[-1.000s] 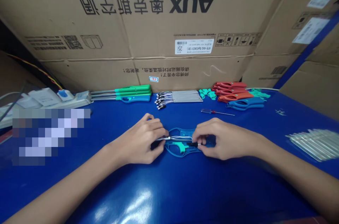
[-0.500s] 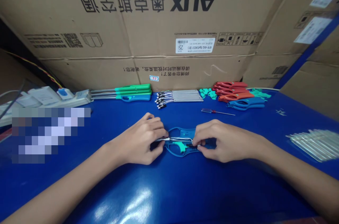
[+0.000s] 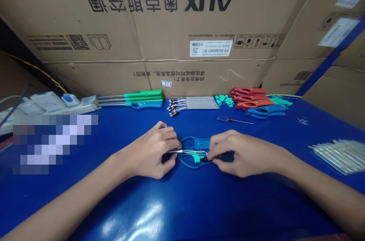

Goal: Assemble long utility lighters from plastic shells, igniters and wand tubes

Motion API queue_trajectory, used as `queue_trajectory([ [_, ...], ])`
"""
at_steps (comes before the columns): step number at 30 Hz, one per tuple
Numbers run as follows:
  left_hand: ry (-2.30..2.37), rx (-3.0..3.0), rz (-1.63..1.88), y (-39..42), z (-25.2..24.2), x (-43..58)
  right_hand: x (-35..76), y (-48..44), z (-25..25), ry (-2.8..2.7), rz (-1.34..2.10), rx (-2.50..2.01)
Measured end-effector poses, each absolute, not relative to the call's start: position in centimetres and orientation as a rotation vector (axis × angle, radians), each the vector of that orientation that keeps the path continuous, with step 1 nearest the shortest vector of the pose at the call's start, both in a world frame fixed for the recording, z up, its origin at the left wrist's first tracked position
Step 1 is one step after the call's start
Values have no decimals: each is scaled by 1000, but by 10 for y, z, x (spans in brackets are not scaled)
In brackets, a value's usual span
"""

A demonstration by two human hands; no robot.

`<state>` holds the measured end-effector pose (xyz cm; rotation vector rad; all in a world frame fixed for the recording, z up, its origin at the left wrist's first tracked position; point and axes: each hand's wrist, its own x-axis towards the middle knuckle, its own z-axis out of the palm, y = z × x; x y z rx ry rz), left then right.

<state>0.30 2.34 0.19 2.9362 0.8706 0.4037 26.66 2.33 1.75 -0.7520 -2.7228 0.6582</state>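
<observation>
Two blue lighter handle halves [image 3: 203,142] lie opened side by side on the table, between my hands. A turquoise trigger [image 3: 196,158] sits in the nearer half. My left hand [image 3: 155,151] is closed around a thin metal lighter tube [image 3: 179,151], whose end points into the handle. From that end, white wires [image 3: 196,151] run across the shell to a small black igniter part [image 3: 204,159]. At the right side of the nearer half, my right hand [image 3: 239,153] pinches the igniter part; its fingertips hide most of it.
Along the back lie finished-looking lighters [image 3: 145,98], wired metal tubes [image 3: 196,103], turquoise pieces [image 3: 224,100], red and blue handle shells [image 3: 265,110] and a screwdriver [image 3: 234,120]. Clear-wrapped sticks [image 3: 340,155] are at right, a power strip [image 3: 88,105] at left. Cardboard [image 3: 159,51] stands behind.
My right hand has shifted slightly left and down with the igniter part. The tube's end sits a touch lower; my left hand is almost still.
</observation>
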Motion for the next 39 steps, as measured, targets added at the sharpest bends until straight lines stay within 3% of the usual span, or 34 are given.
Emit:
queue_trajectory([
  [39,1088,2713,408,14,-13,22,262,17,11,-2720,498,-863],
])
